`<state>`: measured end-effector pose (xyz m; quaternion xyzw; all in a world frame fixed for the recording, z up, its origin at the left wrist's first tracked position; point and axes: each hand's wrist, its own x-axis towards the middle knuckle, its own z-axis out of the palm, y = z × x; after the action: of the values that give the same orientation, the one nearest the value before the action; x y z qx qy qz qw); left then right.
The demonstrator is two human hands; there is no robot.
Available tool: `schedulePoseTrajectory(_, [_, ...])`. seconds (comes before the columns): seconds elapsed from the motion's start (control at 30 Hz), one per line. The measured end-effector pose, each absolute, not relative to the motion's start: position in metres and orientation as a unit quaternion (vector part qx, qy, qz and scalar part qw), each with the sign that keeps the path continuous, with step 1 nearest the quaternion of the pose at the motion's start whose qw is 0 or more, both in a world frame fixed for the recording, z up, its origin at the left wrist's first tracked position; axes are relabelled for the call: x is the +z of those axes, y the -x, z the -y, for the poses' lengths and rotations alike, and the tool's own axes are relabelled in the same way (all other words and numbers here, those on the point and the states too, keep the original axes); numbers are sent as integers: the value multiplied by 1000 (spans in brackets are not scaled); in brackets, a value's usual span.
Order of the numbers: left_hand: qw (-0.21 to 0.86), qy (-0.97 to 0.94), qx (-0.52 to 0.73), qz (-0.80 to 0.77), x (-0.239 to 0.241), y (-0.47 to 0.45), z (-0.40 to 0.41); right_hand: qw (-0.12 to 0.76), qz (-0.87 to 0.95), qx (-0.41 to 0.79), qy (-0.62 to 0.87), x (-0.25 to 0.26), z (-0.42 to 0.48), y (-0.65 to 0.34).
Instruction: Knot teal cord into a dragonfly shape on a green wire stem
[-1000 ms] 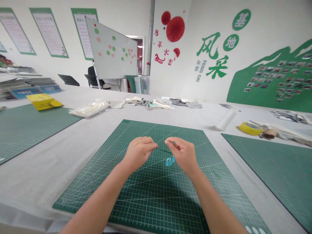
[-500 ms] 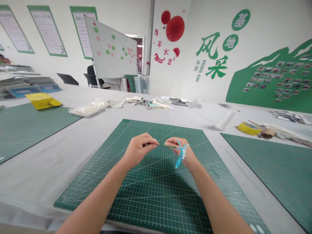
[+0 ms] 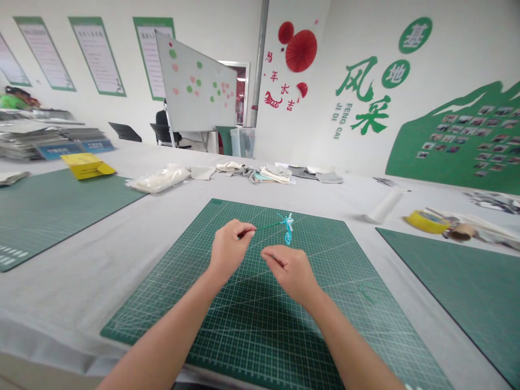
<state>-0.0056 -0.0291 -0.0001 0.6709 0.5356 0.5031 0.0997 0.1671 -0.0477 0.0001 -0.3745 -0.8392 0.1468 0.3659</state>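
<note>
My left hand (image 3: 229, 248) pinches the end of a thin green stem (image 3: 268, 225) between thumb and fingertips. On the stem's far end sits a small light-blue and white craft flower (image 3: 288, 223), with a blue loop hanging below it. Nearer to me and lower, my right hand (image 3: 293, 272) is closed in a pinch, apart from stem and flower; whatever its fingertips hold, if anything, is too small to make out. Both hands are above a green gridded cutting mat (image 3: 244, 336). A thin green strand (image 3: 366, 293) lies on the mat's right side.
Other cutting mats lie left (image 3: 60, 216) and right (image 3: 459, 281). Beyond are a yellow folded card (image 3: 87, 166), a plastic bag (image 3: 160, 179), fabric pieces (image 3: 276, 173), a white roll (image 3: 385, 206) and yellow tape (image 3: 426, 221). A person in green (image 3: 14, 100) is far left.
My right hand has come off the stem near the flower and moved down toward me. The flower now extends out from my left hand, farther from me. The view has shifted slightly left.
</note>
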Motion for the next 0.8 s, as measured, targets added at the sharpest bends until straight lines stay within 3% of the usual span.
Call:
schedulePoseTrajectory(0.5, [-32,-825,344,-447,0,2,33,469,794,73,379,8,44,-183])
schedulePoseTrajectory(0.67, [61,-860,319,-394,7,3,38,467,764,128,427,12,33,-195])
schedulePoseTrajectory(0.8, [213,-840,348,-356,16,4,42,442,720,275,459,13,18,-206])
